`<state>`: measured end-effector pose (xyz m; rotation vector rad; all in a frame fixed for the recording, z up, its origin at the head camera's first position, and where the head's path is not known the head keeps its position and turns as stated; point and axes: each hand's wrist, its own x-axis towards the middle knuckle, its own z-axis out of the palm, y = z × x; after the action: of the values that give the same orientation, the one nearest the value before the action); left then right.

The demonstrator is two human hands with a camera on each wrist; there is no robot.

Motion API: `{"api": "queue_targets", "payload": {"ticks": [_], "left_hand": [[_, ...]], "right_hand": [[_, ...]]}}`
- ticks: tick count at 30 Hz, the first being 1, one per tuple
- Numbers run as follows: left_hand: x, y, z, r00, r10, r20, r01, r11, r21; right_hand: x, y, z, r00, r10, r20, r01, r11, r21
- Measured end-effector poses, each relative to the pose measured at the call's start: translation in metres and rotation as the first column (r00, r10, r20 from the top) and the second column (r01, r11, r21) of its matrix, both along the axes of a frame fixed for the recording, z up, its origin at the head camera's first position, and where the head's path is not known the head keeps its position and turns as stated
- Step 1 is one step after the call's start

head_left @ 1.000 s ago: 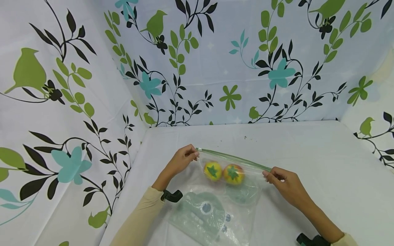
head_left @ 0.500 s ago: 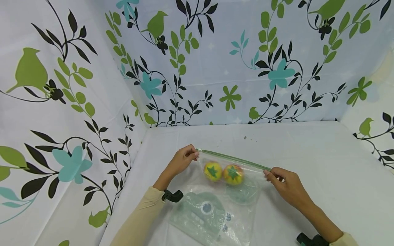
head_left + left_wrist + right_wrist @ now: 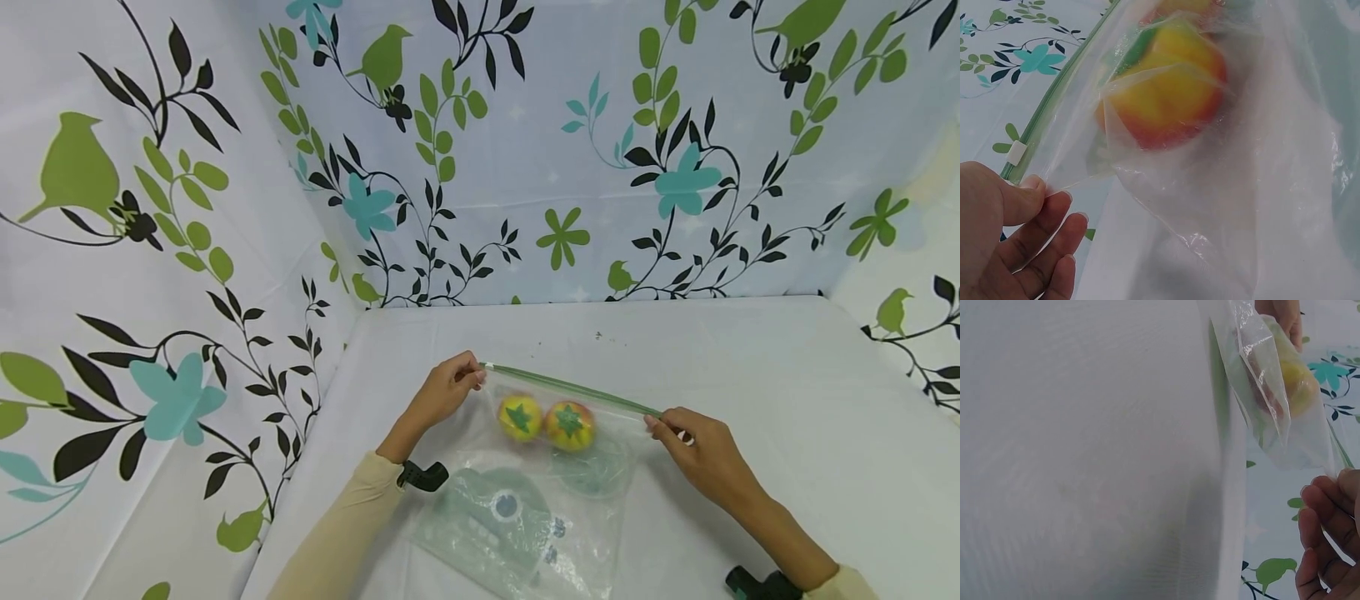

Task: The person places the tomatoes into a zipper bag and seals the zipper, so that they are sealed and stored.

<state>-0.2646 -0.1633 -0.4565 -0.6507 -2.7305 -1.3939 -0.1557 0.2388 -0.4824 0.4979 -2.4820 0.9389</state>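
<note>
A clear zip bag (image 3: pixel 517 517) with a green top strip (image 3: pixel 570 388) is stretched between both hands. Two yellow-red tomato-like fruits with green star-shaped tops, the left one (image 3: pixel 520 417) and the right one (image 3: pixel 569 426), lie inside near the strip. My left hand (image 3: pixel 448 385) pinches the bag's upper left corner between thumb and forefinger. Close beside that thumb, a small white slider (image 3: pixel 1017 153) sits at the end of the strip. The upper right corner is pinched by my right hand (image 3: pixel 693 446). Pale green print covers the bag's lower half.
The bag's lower part spreads over a white-covered table (image 3: pixel 787 392). Small dark specks (image 3: pixel 598 336) dot its far side. Patterned cloth (image 3: pixel 465 167) with birds and leaves hangs behind and on both sides. Each wrist wears a black camera, such as the left one (image 3: pixel 424 476).
Both hands keep their hold on the bag's corners, and the fruits stay in place. Only a slight shift of the whole head view shows.
</note>
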Motion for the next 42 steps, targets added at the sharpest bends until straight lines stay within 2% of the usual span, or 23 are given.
{"api": "queue_targets", "payload": {"ticks": [11,18,22,30,34,39,42], "left_hand": [[-0.007,-0.004,-0.009,0.997,-0.053,0.05,0.051,0.998,0.043],[-0.012,-0.003,-0.003,0.991,-0.11,0.077,0.106,0.993,0.044],[-0.015,0.0,0.001,0.989,-0.127,0.072,0.126,0.992,0.018],[-0.02,0.001,0.008,0.991,-0.12,0.057,0.123,0.991,-0.045],[-0.022,0.003,0.013,0.992,-0.105,0.063,0.11,0.991,-0.074],[-0.025,0.007,0.018,0.995,-0.096,0.011,0.096,0.983,-0.158],[-0.027,0.009,0.022,0.994,-0.111,-0.015,0.105,0.971,-0.214]], "right_hand": [[-0.005,-0.003,-0.003,1.0,-0.002,0.007,0.002,1.0,-0.014],[-0.009,-0.004,0.0,0.996,-0.011,0.084,0.013,1.0,-0.023],[-0.013,-0.005,0.003,0.994,0.003,0.107,-0.001,1.0,-0.019],[-0.019,-0.009,0.01,0.993,0.049,0.105,-0.047,0.999,-0.014],[-0.024,-0.013,0.015,0.989,0.049,0.142,-0.051,0.999,0.013],[-0.034,-0.022,0.024,0.976,0.051,0.214,-0.058,0.998,0.028],[-0.041,-0.029,0.03,0.969,0.052,0.243,-0.067,0.996,0.056]]}}
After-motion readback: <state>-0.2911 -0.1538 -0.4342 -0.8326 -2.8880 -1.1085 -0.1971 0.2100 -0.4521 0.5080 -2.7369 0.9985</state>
